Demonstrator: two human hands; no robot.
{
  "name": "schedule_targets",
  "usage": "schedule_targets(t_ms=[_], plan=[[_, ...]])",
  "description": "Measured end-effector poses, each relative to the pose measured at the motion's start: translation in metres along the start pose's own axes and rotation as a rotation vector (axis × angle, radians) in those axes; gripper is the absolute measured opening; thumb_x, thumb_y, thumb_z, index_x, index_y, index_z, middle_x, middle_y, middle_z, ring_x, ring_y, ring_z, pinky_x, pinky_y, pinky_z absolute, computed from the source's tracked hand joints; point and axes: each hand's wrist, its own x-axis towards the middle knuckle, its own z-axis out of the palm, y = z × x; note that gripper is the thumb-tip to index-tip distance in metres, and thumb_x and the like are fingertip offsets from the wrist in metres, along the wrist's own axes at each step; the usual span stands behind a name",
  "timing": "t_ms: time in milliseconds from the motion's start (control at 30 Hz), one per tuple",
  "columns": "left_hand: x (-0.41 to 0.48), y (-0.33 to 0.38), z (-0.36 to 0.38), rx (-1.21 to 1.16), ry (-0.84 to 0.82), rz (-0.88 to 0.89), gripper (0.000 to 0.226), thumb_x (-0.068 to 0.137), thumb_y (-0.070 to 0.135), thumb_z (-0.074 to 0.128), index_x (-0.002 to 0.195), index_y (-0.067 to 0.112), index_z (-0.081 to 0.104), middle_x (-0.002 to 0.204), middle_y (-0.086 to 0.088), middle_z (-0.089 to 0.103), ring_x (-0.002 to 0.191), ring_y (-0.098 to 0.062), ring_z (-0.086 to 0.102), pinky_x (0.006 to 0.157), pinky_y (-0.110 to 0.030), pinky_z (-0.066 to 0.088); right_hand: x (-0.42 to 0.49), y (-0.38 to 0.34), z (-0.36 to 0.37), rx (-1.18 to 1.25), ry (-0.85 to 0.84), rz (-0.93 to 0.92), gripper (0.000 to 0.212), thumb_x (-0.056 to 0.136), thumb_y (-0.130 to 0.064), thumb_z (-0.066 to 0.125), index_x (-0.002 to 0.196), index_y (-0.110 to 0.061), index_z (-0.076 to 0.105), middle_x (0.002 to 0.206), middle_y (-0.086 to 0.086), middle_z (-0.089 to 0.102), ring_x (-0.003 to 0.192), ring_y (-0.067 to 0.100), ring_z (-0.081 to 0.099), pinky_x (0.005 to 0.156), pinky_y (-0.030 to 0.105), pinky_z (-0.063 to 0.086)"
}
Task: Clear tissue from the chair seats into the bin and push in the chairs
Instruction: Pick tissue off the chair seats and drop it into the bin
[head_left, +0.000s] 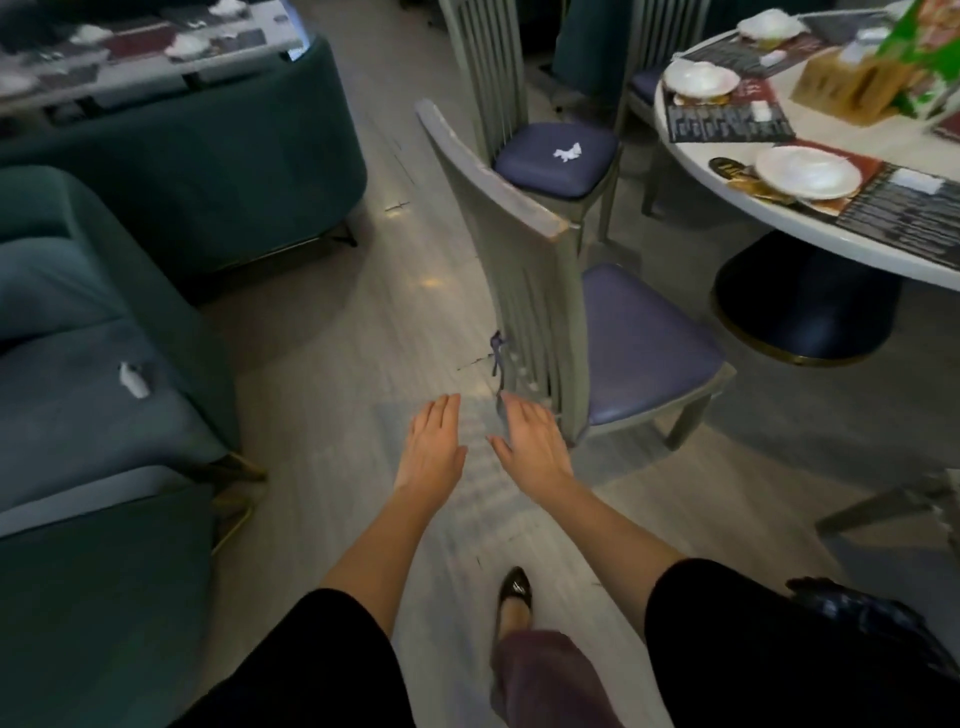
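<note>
Plank floor (332, 322), teal sofas (62, 431), round table (810, 228), tissue (567, 153) on chair seat (540, 171), left hand (434, 441), right hand (530, 441), grip spread

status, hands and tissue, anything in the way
Left hand and right hand open, empty. Tissue on far chair seat, second tissue on green sofa. Near chair in between; no bin in view.

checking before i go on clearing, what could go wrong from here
The tissue on the far chair lies beyond the near chair and its tall back; reaching over might tip that chair. A second tissue on the green sofa sits off to the side, easily missed.
</note>
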Motion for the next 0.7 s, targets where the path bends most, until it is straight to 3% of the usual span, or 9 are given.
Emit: schedule_targets(t_ms=[433, 700], plan=[[0.261, -0.166, -0.073, -0.116, 0.015, -0.007, 0.075, 0.09, 0.013, 0.059, 0.148, 0.013, 0.01, 0.156, -0.012, 0.009, 0.142, -0.028, 0.015, 0.112, -0.039, 0.024, 0.293, -0.099, 0.019, 0.014, 0.063, 0.031, 0.064, 0.093, -0.027, 0.058, 0.146, -0.007, 0.028, 0.149, 0.012, 0.037, 0.135, 0.027, 0.035, 0.114, 0.036, 0.027], [0.443, -0.232, -0.081, -0.089, -0.01, 0.136, 0.076, 0.091, 0.012, 0.058, 0.148, 0.015, 0.008, 0.157, -0.011, 0.007, 0.144, -0.025, 0.01, 0.114, -0.036, 0.017, 0.474, -0.109, 0.043, -0.009, 0.14, 0.186, 0.07, 0.096, -0.034, 0.052, 0.152, -0.013, 0.014, 0.158, 0.007, 0.018, 0.144, 0.023, 0.018, 0.119, 0.036, 0.016]])
